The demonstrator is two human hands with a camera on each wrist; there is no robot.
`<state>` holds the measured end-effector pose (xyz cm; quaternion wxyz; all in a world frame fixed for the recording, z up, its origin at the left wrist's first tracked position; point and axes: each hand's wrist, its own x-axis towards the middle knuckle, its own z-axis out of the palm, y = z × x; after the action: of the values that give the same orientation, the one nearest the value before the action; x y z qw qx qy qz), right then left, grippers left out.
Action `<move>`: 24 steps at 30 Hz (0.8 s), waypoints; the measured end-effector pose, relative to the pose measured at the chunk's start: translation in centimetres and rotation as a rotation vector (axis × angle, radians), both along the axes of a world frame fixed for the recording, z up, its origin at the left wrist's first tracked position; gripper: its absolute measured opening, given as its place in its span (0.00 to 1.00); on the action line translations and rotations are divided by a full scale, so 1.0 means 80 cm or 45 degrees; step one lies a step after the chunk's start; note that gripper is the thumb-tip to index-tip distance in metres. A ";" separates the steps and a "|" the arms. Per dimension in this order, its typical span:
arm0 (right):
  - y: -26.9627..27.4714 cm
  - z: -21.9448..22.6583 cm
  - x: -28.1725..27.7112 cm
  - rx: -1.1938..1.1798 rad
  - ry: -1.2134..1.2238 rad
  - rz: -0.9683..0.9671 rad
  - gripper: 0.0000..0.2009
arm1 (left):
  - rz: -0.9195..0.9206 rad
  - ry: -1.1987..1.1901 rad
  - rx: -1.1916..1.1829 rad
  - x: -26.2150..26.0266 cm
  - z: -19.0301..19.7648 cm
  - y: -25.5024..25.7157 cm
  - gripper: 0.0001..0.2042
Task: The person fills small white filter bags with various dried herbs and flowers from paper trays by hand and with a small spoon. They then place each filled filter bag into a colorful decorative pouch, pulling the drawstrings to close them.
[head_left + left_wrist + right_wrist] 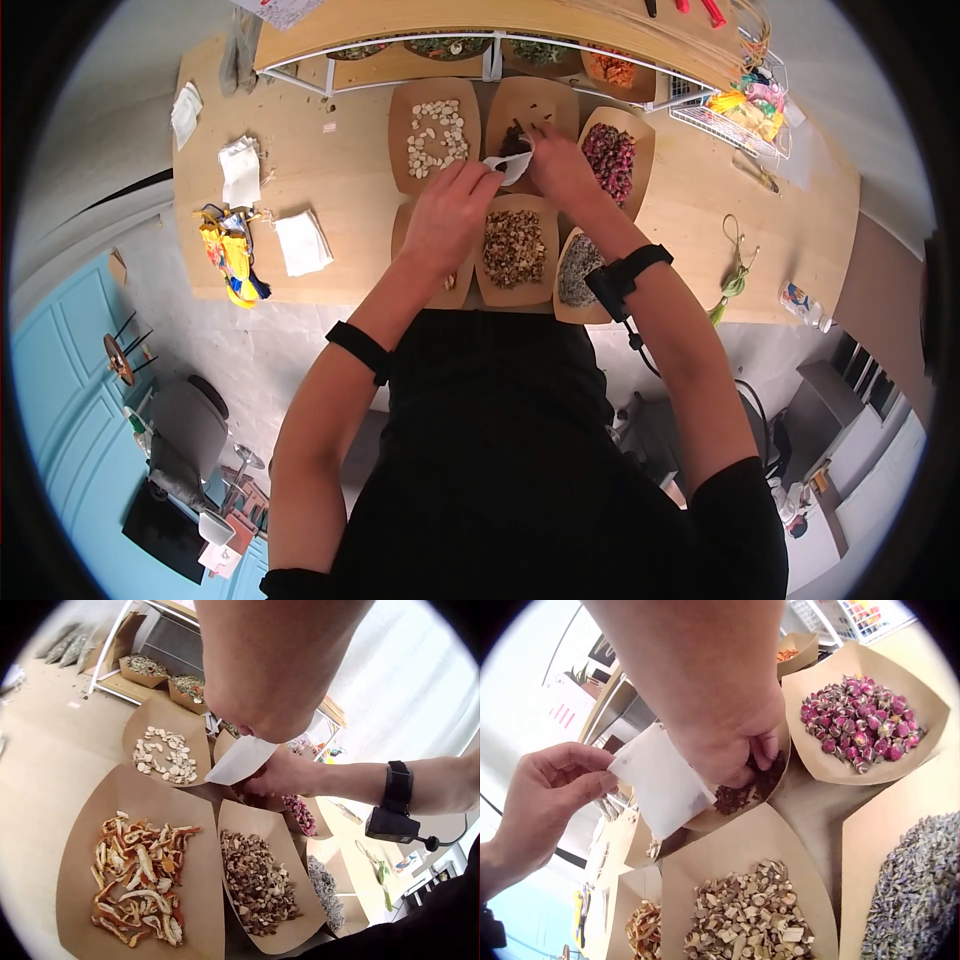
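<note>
My left hand (450,212) pinches a small white cloth pouch (660,781) by its edge, between thumb and fingers. The pouch hangs beside my right hand (562,172), over the near side of a brown paper tray (548,92). Inside that tray, the right hand's curled fingers pinch at dark brown dried pieces (732,799), and the palm and wrist hide part of the heap. White dried slices (178,762) fill the tray to the left, dried rosebuds (861,724) the one to the right. Chopped brown stems (751,915) lie in the tray just in front.
Dried orange peel (142,874) and lavender (922,889) sit in the front corner trays. White pouches (302,243) and yellow-blue embroidered sachets (230,250) lie at left. A shelf (400,30) stands behind, a wire basket (745,115) at back right, a green tassel (735,280) at right.
</note>
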<state>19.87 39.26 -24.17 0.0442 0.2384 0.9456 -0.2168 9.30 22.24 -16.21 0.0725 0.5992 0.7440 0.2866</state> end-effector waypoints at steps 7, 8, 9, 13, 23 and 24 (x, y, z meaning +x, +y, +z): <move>0.022 0.044 0.010 -0.386 0.254 -0.256 0.08 | -0.004 -0.002 0.010 -0.001 -0.004 0.002 0.11; 0.025 0.055 0.012 -0.383 0.252 -0.260 0.08 | -0.009 0.000 0.004 -0.001 -0.005 0.003 0.11; 0.028 0.068 0.014 -0.443 0.228 -0.298 0.10 | -0.011 -0.004 0.007 -0.002 -0.006 0.003 0.11; 0.020 0.143 0.010 -0.646 0.169 -0.398 0.10 | -0.034 0.005 -0.012 -0.003 -0.006 0.006 0.12; -0.007 0.130 -0.003 -0.562 0.228 -0.012 0.08 | -0.032 -0.010 0.016 -0.001 -0.005 0.011 0.08; -0.009 0.131 -0.004 -0.559 0.223 -0.011 0.08 | -0.030 -0.010 0.016 -0.001 -0.005 0.011 0.08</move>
<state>19.53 38.57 -13.72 0.0118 0.2076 0.8750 -0.4372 9.25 23.09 -16.62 0.0748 0.6072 0.7349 0.2927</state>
